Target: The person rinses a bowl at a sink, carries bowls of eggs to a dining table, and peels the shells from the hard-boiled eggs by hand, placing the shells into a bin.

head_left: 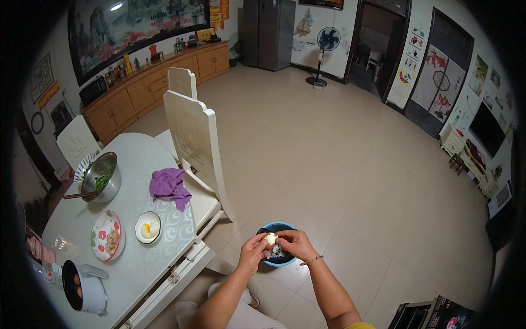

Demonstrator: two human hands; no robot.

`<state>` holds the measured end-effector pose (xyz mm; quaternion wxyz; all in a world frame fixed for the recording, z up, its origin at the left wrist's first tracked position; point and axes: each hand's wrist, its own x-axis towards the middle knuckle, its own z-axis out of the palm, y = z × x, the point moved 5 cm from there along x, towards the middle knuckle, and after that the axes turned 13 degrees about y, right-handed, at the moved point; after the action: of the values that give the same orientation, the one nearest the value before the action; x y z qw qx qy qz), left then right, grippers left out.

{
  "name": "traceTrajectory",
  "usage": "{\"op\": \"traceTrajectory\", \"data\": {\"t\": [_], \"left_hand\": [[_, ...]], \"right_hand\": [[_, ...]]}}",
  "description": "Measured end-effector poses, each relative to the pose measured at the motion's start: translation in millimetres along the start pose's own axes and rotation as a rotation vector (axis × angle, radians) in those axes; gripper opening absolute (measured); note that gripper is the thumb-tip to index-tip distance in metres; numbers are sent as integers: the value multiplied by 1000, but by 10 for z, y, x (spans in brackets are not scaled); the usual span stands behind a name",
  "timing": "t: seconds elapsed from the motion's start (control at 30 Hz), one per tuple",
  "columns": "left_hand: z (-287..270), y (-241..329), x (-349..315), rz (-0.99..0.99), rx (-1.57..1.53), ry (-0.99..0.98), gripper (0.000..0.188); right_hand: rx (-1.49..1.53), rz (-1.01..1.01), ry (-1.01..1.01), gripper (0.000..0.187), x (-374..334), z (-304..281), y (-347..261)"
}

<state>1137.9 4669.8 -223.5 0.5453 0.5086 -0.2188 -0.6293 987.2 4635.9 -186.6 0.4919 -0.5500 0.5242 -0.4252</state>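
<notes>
Between my two hands is a partly peeled egg (271, 239), white on top with brown shell still on its lower side. My left hand (252, 253) grips it from the left, fingers curled round it. The fingers of my right hand (296, 243) press on its right side; a bracelet circles that wrist. Directly below sits a blue-rimmed bin (280, 265) with a dark liner and bits of waste inside. On the table to my left, a small scalloped bowl (158, 232) holds egg pieces with yellow yolk. Brown eggs (77, 289) lie in a white electric pot (96, 293).
The table (164, 263) also carries a steel bowl of greens (113, 189) with chopsticks, a patterned bowl of pale food (99, 234) and a purple cloth (170, 185). White chairs (193, 131) stand at its far side. A dark crate (438, 313) is at the lower right.
</notes>
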Motion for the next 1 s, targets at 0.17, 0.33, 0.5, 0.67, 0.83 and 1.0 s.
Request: {"op": "traceTrajectory", "data": {"t": [0.17,0.33,0.5,0.67,0.83,1.0], "left_hand": [[-12,-43,45,39,50,-2,33],[0,-43,34,57,56,10,35],[-5,-9,31,81,73,23,36],[27,55,2,131,68,45,39],[48,89,-42,228,56,59,39],[22,37,1,382,70,56,37]], "right_hand": [[-10,5,-18,23,-7,-8,5],[-47,3,-11,23,-2,-7,-22],[-78,-58,10,22,25,5,20],[6,0,19,22,17,26,-6],[-111,-66,93,19,33,4,61],[-282,-182,197,17,-31,-7,-192]]}}
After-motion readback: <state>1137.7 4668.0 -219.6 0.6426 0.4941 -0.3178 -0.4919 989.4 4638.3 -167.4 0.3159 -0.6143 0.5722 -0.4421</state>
